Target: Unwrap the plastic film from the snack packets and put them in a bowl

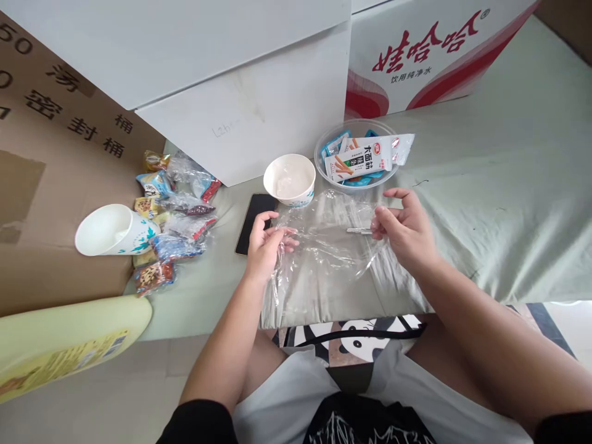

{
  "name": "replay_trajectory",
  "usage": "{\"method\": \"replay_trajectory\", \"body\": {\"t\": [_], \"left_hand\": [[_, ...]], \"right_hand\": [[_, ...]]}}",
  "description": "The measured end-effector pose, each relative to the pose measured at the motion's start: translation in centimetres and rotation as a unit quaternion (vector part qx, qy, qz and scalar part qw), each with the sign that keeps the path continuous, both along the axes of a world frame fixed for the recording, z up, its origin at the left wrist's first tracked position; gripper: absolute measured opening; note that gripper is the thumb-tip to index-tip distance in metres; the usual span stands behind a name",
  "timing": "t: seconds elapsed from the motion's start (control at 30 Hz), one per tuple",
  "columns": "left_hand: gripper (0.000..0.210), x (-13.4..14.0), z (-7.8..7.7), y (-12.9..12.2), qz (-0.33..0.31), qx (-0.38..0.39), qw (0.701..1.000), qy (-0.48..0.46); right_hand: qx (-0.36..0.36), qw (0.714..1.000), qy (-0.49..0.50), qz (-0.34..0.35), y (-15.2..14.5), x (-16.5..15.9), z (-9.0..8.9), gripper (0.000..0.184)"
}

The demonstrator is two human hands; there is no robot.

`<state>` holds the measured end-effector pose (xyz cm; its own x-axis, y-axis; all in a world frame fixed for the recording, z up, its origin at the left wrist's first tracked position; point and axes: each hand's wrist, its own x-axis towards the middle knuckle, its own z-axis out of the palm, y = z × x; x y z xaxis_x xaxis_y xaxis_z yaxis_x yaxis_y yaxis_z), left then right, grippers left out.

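A clear, thin plastic bag (pixel 328 246) is stretched between my two hands above the cloth-covered surface. My left hand (pixel 268 243) is closed on its left edge, thumb against the fingers. My right hand (pixel 404 228) pinches the right side between thumb and fingers, with the index finger raised. A thin whitish strip (pixel 358 231) shows by my right fingertips; whether it lies under the plastic or is held, I cannot tell. Just beyond the plastic stands a paper bowl (pixel 290 179) with something clear inside. A black phone (pixel 252 225) lies beside my left hand.
A clear tub (pixel 393 176) holds several snack packets. On the left, wrapped snacks (pixel 178 216) lie piled beside a tipped paper cup (pixel 108 231). White boxes (pixel 287 92) and a brown carton (pixel 60 185) stand around. A yellow-green bottle (pixel 69 333) is at lower left.
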<state>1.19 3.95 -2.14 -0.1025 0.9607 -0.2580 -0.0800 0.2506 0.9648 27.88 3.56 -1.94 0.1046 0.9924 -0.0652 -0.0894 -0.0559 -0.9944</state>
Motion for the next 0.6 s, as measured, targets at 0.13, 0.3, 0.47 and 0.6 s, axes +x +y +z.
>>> {"method": "replay_trajectory", "body": {"t": [0.13,0.3,0.47,0.6], "left_hand": [[0.043,-0.5,0.0,0.0,0.016,0.017,1.000,0.008],[0.032,-0.6,0.1,0.1,0.028,0.030,0.999,0.004],[0.021,-0.8,0.1,-0.1,-0.005,0.046,0.999,0.000],[0.059,-1.2,0.2,-0.4,-0.074,0.051,0.995,-0.030]], "right_hand": [[0.023,0.999,-0.028,-0.036,0.3,1.0,-0.1,0.041],[0.129,0.985,-0.099,0.056,-0.1,1.6,-0.4,0.048],[0.160,0.961,-0.197,0.107,-0.4,1.5,-0.3,0.009],[0.147,0.971,-0.191,0.013,-0.2,1.5,-0.2,0.020]]}}
